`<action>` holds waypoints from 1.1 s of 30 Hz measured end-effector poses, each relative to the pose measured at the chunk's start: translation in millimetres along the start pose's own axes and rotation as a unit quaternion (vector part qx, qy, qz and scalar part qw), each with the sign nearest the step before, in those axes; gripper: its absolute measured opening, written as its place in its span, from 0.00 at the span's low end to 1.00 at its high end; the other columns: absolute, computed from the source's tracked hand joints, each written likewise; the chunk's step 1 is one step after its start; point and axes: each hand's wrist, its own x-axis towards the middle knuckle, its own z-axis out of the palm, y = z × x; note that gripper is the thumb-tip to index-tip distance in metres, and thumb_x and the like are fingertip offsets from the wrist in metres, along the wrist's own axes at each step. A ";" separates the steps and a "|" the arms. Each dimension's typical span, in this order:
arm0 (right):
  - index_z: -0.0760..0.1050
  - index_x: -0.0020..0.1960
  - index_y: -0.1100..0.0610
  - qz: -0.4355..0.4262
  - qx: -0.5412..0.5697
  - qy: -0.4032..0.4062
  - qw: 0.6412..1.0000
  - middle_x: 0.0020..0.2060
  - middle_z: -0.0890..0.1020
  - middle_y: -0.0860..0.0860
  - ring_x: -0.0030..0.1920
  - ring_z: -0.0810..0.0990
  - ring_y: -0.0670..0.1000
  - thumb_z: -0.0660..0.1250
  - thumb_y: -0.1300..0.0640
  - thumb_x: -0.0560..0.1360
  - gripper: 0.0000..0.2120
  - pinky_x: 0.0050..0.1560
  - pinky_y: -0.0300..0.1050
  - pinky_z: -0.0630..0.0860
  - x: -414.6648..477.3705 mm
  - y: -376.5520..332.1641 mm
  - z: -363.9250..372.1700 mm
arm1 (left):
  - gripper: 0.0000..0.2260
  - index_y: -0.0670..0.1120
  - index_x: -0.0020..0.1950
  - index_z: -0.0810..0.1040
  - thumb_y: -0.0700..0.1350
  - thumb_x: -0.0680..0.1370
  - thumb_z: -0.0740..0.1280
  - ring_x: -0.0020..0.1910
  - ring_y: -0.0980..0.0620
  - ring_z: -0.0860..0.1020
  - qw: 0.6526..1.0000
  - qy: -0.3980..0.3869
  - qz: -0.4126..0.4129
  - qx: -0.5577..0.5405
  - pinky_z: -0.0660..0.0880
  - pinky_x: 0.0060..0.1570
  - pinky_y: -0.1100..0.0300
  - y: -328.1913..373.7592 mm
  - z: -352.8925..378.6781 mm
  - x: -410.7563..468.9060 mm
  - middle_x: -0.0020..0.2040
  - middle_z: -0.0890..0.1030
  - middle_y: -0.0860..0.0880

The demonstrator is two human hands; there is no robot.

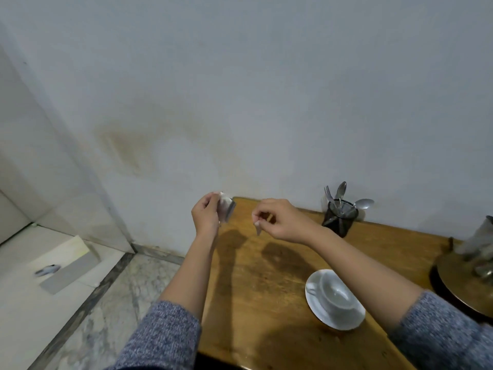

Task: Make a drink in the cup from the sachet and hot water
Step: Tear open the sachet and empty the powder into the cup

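My left hand [204, 213] holds a small silvery sachet [226, 209] upright above the far left corner of the wooden table [256, 284]. A short way to its right, my right hand [280, 218] pinches a small torn-off strip [258, 228] that hangs from the fingertips, apart from the sachet. A white cup [336, 293] stands on a white saucer [317, 311] on the table, below my right forearm. The cup looks empty.
A black mesh holder [339, 218] with spoons and forks stands at the back against the wall. A round brass tray [458, 279] with blurred objects sits at the right edge. Left of the table is marble floor with a flat board [66, 265].
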 end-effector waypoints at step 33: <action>0.73 0.56 0.58 0.263 0.443 0.007 0.857 0.41 0.81 0.51 0.35 0.80 0.43 0.71 0.60 0.72 0.13 0.32 0.34 0.76 -40.3 78.6 76.1 | 0.07 0.41 0.49 0.81 0.41 0.74 0.68 0.46 0.53 0.76 0.990 -0.113 -0.054 0.067 0.73 0.48 0.63 -69.4 32.8 -57.1 0.45 0.81 0.47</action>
